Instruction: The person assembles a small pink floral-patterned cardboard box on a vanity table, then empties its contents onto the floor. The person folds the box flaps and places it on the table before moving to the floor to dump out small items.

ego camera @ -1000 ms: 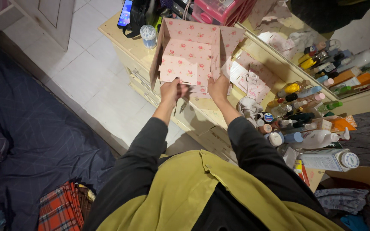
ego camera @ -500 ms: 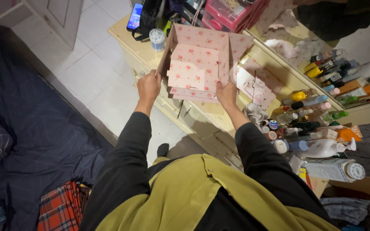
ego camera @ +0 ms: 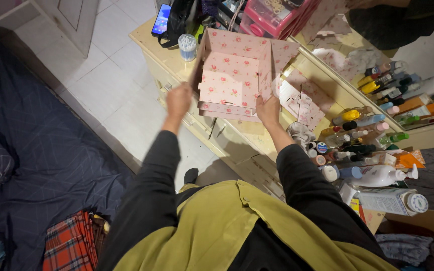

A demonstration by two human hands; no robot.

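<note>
A pink cardboard box with a rose print (ego camera: pixel 234 75) lies partly assembled on a cream dresser (ego camera: pixel 237 135), its flaps spread. My right hand (ego camera: pixel 267 108) grips the box at its near right corner. My left hand (ego camera: pixel 178 99) hovers just left of the box, blurred and apart from it, fingers loosely curled with nothing in them. More rose-print cardboard pieces (ego camera: pixel 305 103) lie flat to the right of the box.
Several cosmetic bottles and tubes (ego camera: pixel 362 150) crowd the dresser's right end beside a mirror (ego camera: pixel 398 55). A cup of cotton swabs (ego camera: pixel 187 46), a phone (ego camera: pixel 160 20) and a pink organiser (ego camera: pixel 272 15) stand behind the box. A dark bed (ego camera: pixel 36 150) fills the left.
My left hand has let go of the box's near edge and swung out to the left. The right hand stays on the box, whose near flaps now lie lower.
</note>
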